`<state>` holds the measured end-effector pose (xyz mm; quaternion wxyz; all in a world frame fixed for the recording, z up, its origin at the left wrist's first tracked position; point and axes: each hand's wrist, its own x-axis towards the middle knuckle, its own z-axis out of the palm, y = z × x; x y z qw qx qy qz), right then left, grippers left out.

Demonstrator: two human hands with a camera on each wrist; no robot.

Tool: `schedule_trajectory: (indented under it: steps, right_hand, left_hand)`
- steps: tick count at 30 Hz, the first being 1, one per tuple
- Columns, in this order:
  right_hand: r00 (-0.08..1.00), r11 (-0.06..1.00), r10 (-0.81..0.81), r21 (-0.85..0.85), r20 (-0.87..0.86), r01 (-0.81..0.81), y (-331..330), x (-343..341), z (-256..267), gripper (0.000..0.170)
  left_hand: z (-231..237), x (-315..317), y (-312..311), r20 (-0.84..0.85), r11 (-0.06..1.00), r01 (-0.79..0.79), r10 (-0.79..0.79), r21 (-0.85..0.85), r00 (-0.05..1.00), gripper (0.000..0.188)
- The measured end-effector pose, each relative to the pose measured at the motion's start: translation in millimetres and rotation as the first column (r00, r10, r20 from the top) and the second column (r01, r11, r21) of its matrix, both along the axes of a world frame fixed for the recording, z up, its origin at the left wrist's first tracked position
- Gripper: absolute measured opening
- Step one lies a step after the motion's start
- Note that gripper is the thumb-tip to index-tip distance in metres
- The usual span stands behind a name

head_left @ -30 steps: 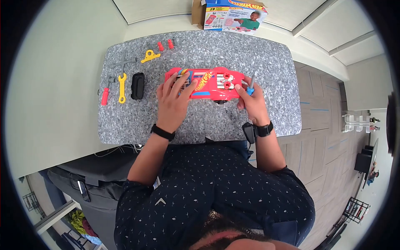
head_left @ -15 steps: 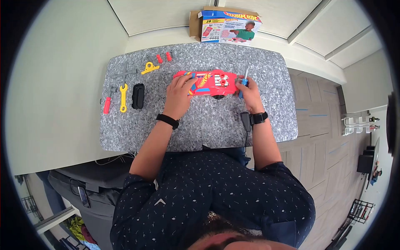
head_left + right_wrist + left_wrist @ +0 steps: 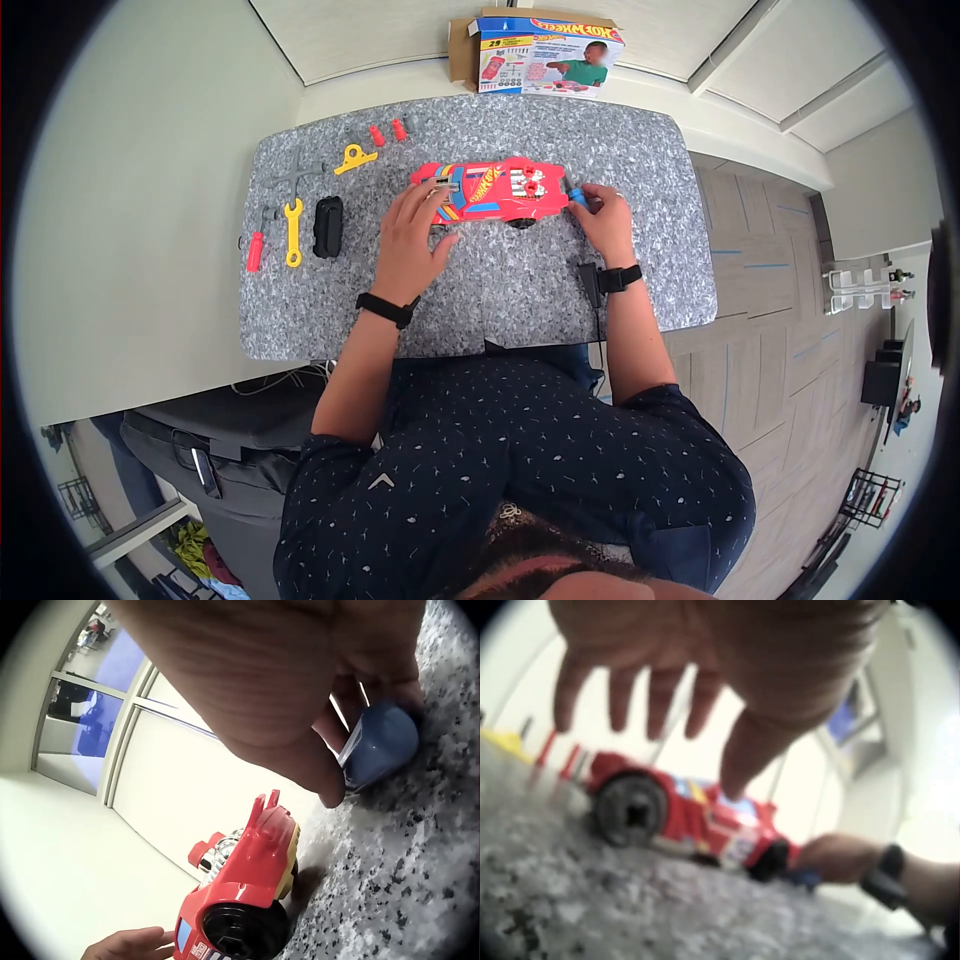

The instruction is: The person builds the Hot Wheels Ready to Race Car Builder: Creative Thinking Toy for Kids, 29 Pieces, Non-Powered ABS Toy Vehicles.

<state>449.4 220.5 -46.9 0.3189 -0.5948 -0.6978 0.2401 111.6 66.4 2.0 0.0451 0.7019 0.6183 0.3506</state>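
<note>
A red toy race car stands on its wheels on the speckled table, with blue and yellow stripes and silver engine parts on top. Over its left end, my left hand hovers with straight, spread fingers; the left wrist view shows them above the body. Beyond the car's other end, my right hand holds a screwdriver by its blue handle, low by the tabletop. Much of the screwdriver is hidden behind the fingers. In the right wrist view, a black wheel shows on the car's near side.
Left of the car lie a black plastic part, a yellow wrench, a grey cross-shaped tool, a red-handled tool and another yellow piece. Small red parts sit farther back. A toy box stands behind the table.
My right hand has let go of the car's end and moved off it, lowering the screwdriver toward the table. My left hand has eased off the car, its thumb now spread away.
</note>
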Motion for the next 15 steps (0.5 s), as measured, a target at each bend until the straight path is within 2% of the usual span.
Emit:
schedule_trajectory:
  steps: [8, 15]
  right_hand:
    - [0.988, 0.998, 0.005, -0.058, -0.152, -0.014, 3.6, 5.8, -5.1, 0.045]
    - [0.988, 0.997, -0.006, -0.072, -0.155, -0.005, 4.5, 6.7, -1.8, 0.044]
  left_hand:
    - [20.9, -22.1, -34.3, 0.085, 0.998, -0.061, 0.059, 0.025, 0.995, 0.074]
    - [44.2, -39.4, -47.1, 0.131, 0.99, -0.115, 0.104, 0.083, 0.986, 0.073]
